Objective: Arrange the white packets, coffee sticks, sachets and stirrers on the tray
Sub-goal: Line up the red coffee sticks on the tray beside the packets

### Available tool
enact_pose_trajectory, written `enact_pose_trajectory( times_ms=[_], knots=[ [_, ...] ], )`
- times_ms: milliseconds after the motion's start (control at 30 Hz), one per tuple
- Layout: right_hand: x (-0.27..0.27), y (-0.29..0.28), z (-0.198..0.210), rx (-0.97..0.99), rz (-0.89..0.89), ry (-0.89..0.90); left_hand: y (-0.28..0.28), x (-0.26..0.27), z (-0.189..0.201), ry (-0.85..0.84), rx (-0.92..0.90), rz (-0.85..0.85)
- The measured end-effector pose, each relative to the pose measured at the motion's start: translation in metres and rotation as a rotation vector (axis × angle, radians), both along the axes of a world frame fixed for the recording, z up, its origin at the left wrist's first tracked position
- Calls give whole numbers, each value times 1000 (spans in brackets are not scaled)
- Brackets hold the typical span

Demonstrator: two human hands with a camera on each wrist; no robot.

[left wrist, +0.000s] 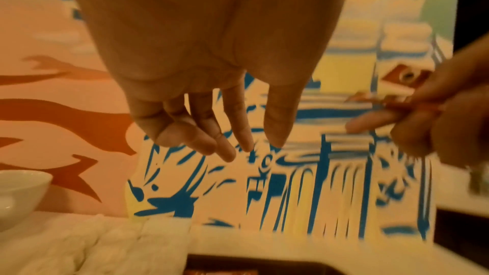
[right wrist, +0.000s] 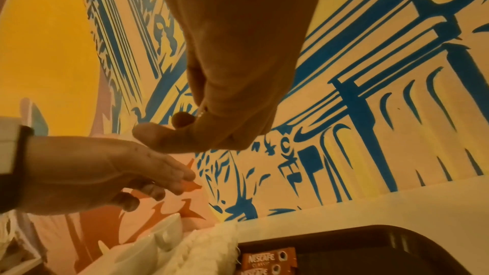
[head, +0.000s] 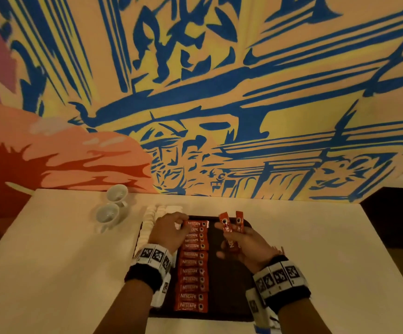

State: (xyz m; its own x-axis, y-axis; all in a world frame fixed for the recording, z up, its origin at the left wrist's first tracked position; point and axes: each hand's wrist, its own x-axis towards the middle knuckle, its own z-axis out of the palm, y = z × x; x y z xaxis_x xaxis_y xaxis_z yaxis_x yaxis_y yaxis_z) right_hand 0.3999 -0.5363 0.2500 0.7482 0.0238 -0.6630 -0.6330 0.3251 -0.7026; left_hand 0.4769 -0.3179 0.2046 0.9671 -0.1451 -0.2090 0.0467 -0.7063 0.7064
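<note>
Fingers of the left hand [head: 169,229] hang loose over the coffee sticks row [head: 192,266], while the right hand [head: 248,247] pinches two coffee sticks [head: 231,227], whose grip only the head view shows.

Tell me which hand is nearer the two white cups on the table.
Left. The left hand hovers over the far end of the row of coffee sticks, just right of the cups. The right hand holds sticks over the tray's right side, farther away.

A café or hotel refreshment corner, seemingly. A bold mural [head: 219,92] backs a white counter [head: 51,261] holding cups [head: 109,213], a tray [head: 227,285] and coffee sticks [head: 192,266].
</note>
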Motion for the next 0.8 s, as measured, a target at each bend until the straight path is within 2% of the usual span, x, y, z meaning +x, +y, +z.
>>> enact_pose_trajectory(
  times_ms=[100, 200, 367, 567, 633, 733, 800],
  knots=[
    [-13, 21, 15, -2, 41, -67, 16, -22, 26, 35, -258, 30],
    [-29, 42, 23, -28, 89, -126, 30, -43, 48, 91, -445, -16],
    [-48, 77, 31, -58, 97, -183, 47, -68, 69, 125, -485, -108],
    [-63, 84, 36, -38, -35, -273, 71, -77, 78, 126, -533, -96],
    [-66, 85, 41, -109, 20, -284, 74, -80, 82, 103, -577, -90],
    [-67, 95, 51, -264, 228, -281, 68, -82, 94, 43, -603, -83],
    [-68, 105, 54, -271, 296, -298, 61, -84, 101, 6, -577, -147]
  ],
)
